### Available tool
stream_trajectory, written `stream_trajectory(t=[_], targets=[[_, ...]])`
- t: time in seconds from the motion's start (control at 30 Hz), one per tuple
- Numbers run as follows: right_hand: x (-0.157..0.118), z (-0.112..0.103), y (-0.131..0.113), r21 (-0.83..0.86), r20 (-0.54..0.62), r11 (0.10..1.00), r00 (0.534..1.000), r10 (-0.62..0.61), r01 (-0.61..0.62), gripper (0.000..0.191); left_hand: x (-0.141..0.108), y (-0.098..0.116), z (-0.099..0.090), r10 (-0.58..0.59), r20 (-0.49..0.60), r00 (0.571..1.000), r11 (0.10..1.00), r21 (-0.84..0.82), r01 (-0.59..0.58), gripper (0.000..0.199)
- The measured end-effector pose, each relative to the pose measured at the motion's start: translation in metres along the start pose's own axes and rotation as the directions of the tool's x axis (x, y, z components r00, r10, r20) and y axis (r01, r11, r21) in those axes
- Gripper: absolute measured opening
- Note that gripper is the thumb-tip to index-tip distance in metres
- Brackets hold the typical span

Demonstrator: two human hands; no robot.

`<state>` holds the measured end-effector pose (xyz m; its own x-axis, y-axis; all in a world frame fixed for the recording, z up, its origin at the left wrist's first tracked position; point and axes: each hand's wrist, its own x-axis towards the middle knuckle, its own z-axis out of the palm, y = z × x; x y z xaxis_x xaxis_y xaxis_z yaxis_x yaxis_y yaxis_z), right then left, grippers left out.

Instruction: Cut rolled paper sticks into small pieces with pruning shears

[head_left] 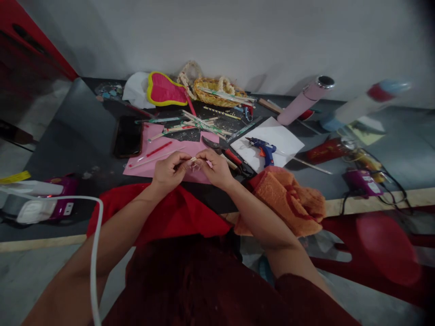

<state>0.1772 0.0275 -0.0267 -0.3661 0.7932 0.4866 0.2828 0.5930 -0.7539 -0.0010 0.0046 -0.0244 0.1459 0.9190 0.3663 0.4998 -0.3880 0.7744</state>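
My left hand [171, 170] and my right hand [215, 167] meet over the pink paper [156, 158], fingertips pinched together. Between them is a small pale piece [193, 160], light wood-coloured, too small and blurred to name; both hands grip it. Just beyond my right hand lie pruning shears [234, 156] with red and black handles. A blue glue gun [265, 149] rests on white paper [288, 136] to the right. Several chopsticks in printed paper wrappers [200, 124] are heaped behind my hands. A red stick [159, 148] lies on the pink paper at the left.
A phone [128, 136] lies at left. Along the wall are a red and yellow hand fan [166, 89], a wicker basket [217, 102] and a pink flask [302, 104]. An orange towel [288, 199] hangs over the front edge. A white cable [95, 253] crosses above my left arm.
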Motion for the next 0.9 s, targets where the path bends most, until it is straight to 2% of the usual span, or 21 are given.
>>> stream_trajectory(t=[0.9], targets=[[-0.0010,-0.0009,-0.0026,0.028,0.033,0.999,0.999,0.016,-0.017,0.020,-0.0008,0.0028,-0.0011,-0.018,-0.015,1.000,1.000,-0.002,0.018,0.015]])
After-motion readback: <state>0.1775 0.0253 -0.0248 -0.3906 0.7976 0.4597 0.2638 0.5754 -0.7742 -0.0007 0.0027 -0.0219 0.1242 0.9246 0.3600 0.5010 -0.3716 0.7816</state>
